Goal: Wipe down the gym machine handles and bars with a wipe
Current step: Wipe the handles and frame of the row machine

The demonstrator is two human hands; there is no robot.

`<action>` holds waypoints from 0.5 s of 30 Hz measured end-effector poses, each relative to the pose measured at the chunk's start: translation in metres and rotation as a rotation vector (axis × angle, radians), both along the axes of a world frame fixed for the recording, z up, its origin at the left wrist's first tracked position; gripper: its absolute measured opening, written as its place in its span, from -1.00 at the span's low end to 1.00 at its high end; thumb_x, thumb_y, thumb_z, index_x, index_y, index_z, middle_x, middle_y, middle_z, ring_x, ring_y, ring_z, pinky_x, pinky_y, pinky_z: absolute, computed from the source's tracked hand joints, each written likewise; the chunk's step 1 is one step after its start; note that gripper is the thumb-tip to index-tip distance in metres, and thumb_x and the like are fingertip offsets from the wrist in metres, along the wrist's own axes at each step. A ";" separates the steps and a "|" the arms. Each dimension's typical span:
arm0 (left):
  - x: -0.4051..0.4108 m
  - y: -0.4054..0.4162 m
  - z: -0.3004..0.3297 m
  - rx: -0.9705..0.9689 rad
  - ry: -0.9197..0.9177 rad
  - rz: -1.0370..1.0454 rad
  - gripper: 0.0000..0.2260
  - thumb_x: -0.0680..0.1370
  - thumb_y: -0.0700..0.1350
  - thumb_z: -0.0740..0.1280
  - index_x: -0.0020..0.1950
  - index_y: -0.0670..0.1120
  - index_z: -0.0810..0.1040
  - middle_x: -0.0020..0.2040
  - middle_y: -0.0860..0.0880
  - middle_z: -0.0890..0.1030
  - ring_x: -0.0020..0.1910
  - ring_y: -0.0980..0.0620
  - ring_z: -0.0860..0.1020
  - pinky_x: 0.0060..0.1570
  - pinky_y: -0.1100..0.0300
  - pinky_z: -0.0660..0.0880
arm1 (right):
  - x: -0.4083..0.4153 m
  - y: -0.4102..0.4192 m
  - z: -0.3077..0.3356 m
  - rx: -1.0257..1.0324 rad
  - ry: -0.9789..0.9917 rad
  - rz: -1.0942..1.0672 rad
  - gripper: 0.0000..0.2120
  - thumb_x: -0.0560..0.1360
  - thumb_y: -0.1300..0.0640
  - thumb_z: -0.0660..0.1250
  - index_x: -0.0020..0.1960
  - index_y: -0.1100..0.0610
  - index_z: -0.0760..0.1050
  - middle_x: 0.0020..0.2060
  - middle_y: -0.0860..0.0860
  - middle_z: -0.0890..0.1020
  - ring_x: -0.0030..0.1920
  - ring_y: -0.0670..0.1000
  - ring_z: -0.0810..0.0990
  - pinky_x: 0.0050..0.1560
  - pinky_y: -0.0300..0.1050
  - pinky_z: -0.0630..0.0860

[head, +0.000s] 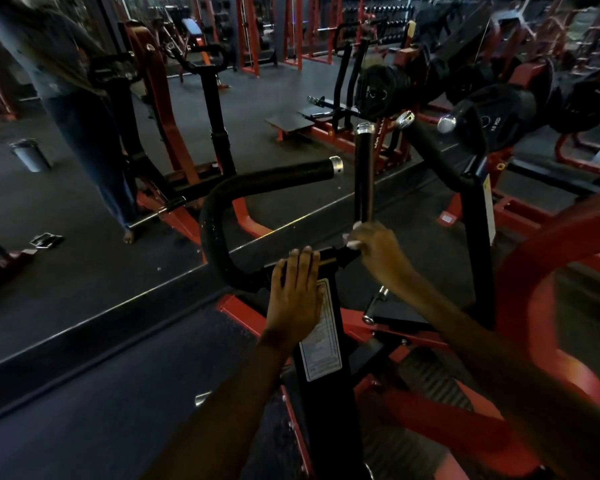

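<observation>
The right hand (378, 252) curls round a crumpled white wipe (353, 244), pressing it at the foot of the upright black foam-covered handle (364, 174). At its eight o'clock, the left hand (297, 292) lies flat, fingers straight, on the black steel post (326, 393). The curved black padded bar (257, 183) sweeps off toward ten o'clock.

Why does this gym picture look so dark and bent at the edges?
Head view: the lighting is dim, so the black padded handle and the white wipe in the right hand barely stand out; the wide-angle lens bows the mirror's bottom edge; the left hand is fairly sharp, the corners blur.
</observation>
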State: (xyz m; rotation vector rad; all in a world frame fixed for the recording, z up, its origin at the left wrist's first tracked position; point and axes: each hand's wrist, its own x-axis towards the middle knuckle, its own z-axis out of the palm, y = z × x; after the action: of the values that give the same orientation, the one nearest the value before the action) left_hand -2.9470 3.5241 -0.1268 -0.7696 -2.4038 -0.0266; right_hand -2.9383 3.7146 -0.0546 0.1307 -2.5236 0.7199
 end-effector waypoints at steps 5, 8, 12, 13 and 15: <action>0.003 0.000 0.004 0.000 -0.168 0.019 -0.50 0.66 0.00 -0.18 0.51 -0.24 0.12 0.45 -0.21 0.38 0.42 -0.20 0.35 0.41 -0.13 0.11 | -0.042 0.041 0.037 -0.658 0.282 -0.372 -0.76 0.48 0.32 0.33 0.14 0.30 0.52 0.01 0.14 0.53 -0.11 -0.09 0.54 -0.04 -0.28 0.55; 0.004 0.001 0.007 0.002 -0.150 0.007 -0.48 0.60 0.03 -0.02 0.49 -0.23 0.16 0.43 -0.19 0.41 0.40 -0.19 0.37 0.39 -0.12 0.14 | -0.100 0.064 0.069 -0.779 0.157 -0.367 -0.81 0.52 0.31 0.27 0.11 0.34 0.54 -0.10 0.13 0.58 -0.23 -0.14 0.54 -0.14 -0.22 0.58; 0.004 0.002 0.004 0.043 -0.153 -0.011 -0.51 0.64 0.01 -0.06 0.50 -0.23 0.16 0.44 -0.19 0.40 0.42 -0.19 0.31 0.40 -0.11 0.12 | -0.116 0.061 0.061 -0.751 -0.004 -0.311 -0.83 0.54 0.21 0.27 0.04 0.13 0.61 -0.10 0.01 0.62 -0.08 -0.06 0.56 0.05 -0.13 0.51; 0.003 0.002 0.003 0.053 -0.151 -0.015 -0.51 0.66 0.00 -0.13 0.50 -0.23 0.15 0.44 -0.20 0.40 0.42 -0.18 0.29 0.41 -0.11 0.11 | -0.108 0.059 0.052 -0.765 -0.058 -0.312 -0.84 0.54 0.18 0.26 -0.05 0.12 0.63 -0.13 0.02 0.64 -0.10 -0.05 0.58 0.02 -0.10 0.52; 0.001 0.002 0.002 0.061 -0.150 -0.011 -0.50 0.67 0.01 -0.21 0.51 -0.23 0.15 0.44 -0.20 0.39 0.43 -0.18 0.26 0.42 -0.11 0.08 | -0.083 0.052 0.019 -0.849 -0.154 -0.254 -0.77 0.53 0.23 0.21 -0.18 0.14 0.63 -0.25 -0.01 0.68 -0.17 -0.04 0.64 -0.05 -0.10 0.58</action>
State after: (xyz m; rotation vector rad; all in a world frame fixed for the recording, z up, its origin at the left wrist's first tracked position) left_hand -2.9455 3.5258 -0.1244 -0.7778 -2.5270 -0.1667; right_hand -3.0216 3.7663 -0.0361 -0.5404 -2.0908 1.6447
